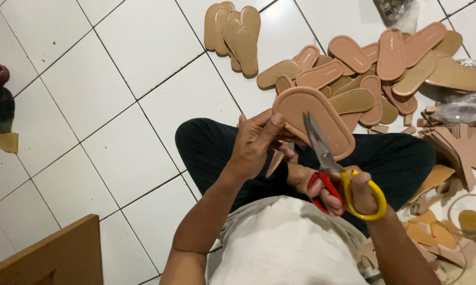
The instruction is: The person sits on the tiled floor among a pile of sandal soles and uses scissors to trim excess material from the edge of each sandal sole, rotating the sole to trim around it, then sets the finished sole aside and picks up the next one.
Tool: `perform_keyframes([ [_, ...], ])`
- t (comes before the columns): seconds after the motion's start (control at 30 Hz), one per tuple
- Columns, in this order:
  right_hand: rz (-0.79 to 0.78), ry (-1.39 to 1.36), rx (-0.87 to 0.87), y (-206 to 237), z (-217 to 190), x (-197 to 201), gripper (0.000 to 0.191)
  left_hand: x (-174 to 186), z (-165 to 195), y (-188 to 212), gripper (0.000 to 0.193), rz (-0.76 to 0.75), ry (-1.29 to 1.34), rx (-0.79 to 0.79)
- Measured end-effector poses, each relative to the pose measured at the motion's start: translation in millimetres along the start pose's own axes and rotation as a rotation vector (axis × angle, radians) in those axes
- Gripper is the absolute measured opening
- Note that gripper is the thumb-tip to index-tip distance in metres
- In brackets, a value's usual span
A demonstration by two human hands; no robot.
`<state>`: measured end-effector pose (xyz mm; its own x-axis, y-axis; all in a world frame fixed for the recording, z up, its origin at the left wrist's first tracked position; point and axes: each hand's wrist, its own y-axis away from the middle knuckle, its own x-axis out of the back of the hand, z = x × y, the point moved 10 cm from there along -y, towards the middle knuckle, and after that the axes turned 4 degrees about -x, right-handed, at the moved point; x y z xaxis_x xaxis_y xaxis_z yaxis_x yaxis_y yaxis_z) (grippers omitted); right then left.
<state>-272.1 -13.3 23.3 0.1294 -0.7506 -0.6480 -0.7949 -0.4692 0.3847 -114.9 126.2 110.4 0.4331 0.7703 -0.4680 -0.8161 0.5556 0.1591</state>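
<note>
A heap of tan and pinkish flat sandal soles [375, 63] litters the white tiled floor [116, 105] ahead, cut scraps [454, 153] piled to the right. Above the lap, the left hand [256, 142] pinches a pinkish oval sandal sole [314, 119] at its edge, thumb on top. The right hand [343, 192], fingers through the loops, grips red-and-yellow-handled scissors [333, 174], blades parted against the sole.

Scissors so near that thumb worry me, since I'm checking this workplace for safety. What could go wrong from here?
1. The open scissors in the right hand point their blades toward the left hand gripping the tan sole; a slip could nick the thumb.
2. The sole is held in the air, so it might twist and the cut wander.
3. Offcuts beside the leg could be slippery underfoot.
</note>
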Motion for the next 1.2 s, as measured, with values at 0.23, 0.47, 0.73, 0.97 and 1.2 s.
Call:
perform_keyframes([
  [0.23, 0.017, 0.205, -0.009, 19, -24, -10, 0.107, 14, 13, -4, 0.046, 0.074, 0.049, -0.071],
  [0.47, -0.102, 0.13, -0.102, 8, -24, -32, 0.107, 11, 11, -4, 0.044, 0.051, 0.048, -0.076],
  [0.73, -0.162, 0.037, -0.109, -6, -15, -33, 0.112, 6, 7, -4, 0.043, 0.051, 0.009, -0.098],
  [0.97, -0.157, 0.016, -0.143, -8, -8, -31, 0.112, 6, 6, -4, 0.042, 0.057, 0.0, -0.099],
  [1.2, -0.116, 0.07, -0.101, -11, -14, -30, 0.112, 5, -1, -1, 0.041, 0.043, 0.023, -0.092],
])
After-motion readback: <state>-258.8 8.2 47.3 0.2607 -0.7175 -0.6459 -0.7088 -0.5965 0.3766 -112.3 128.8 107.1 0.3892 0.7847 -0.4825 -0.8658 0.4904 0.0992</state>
